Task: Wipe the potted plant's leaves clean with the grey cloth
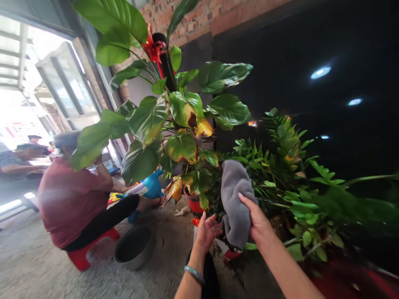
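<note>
A folded grey cloth (pixel 237 203) is gripped in my right hand (pixel 257 218), thumb on top, in front of the leafy plants. Beside it on the left, my left hand (pixel 207 232) is raised with its fingers apart and nothing in it; a bangle circles that wrist. Ahead of both hands stands a tall potted plant (pixel 182 147) with broad green leaves, some yellowed or browned at the edges. Its red pot (pixel 195 204) shows only in part behind the lower leaves. A red ribbon bow (pixel 152 47) is tied near the top of its dark pole.
On the left a person in a red shirt (pixel 75 191) sits on a low red stool (pixel 90 249). A grey basin (pixel 134 247) rests on the concrete floor. Bushy green plants (pixel 280 166) spread to the right, before a dark glossy wall (pixel 296 62). Another person (pixel 21 162) is farther back.
</note>
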`<state>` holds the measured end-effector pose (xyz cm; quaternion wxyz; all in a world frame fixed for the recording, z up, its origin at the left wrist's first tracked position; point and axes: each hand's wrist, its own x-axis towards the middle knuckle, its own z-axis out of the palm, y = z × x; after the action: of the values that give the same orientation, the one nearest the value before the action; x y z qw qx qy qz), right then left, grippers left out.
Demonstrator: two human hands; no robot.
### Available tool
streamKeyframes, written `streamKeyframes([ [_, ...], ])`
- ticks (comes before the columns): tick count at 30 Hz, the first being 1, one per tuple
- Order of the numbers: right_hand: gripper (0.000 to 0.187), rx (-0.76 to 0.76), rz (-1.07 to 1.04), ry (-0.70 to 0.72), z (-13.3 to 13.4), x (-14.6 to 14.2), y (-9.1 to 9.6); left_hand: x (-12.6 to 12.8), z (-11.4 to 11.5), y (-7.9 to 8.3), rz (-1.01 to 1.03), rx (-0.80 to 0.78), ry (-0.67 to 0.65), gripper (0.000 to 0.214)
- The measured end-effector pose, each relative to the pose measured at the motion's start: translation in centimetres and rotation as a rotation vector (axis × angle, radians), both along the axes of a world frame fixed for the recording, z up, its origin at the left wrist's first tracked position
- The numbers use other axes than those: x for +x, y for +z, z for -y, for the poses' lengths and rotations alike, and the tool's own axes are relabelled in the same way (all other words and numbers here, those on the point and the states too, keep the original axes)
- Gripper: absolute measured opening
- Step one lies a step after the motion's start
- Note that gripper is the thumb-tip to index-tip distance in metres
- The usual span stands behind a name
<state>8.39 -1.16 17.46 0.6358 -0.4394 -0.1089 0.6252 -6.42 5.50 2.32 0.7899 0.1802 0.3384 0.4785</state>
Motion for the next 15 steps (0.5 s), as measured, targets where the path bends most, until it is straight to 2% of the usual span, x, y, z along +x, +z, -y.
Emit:
streamKeyframes([
  [3, 0.033, -0.183, -0.065, 0.176, 2.7, -0.7, -4.1, 0.0, 0.1, 0.1, 0.02, 0.026, 0.011, 0.045],
  [5, 0.038, -0.164, -0.081, 0.263, 5.0, -1.2, -5.7, 0.2, 0.1, 0.0, 0.04, 0.052, 0.013, 0.047],
  [6, 0.041, -0.139, -0.08, 0.279, 5.9, -1.3, -5.7, 0.3, 0.1, 0.0, 0.046, 0.051, 0.022, 0.047],
  [8, 0.045, -0.069, -0.06, 0.222, 6.5, -0.9, -4.1, 0.5, 0.1, -0.1, 0.036, 0.028, 0.046, 0.045],
  [12, 0.042, 0.13, -0.037, -0.186, 3.0, 1.1, 1.6, 0.6, 0.1, -0.2, -0.029, -0.017, 0.101, 0.036],
  [14, 0.034, 0.161, -0.108, -0.285, 0.9, 1.8, 2.6, 0.7, 0.2, -0.1, -0.052, -0.022, 0.142, 0.031],
  [15, 0.029, 0.129, -0.158, -0.277, 0.2, 1.9, 2.3, 0.7, 0.3, 0.0, -0.065, -0.021, 0.164, 0.027],
])
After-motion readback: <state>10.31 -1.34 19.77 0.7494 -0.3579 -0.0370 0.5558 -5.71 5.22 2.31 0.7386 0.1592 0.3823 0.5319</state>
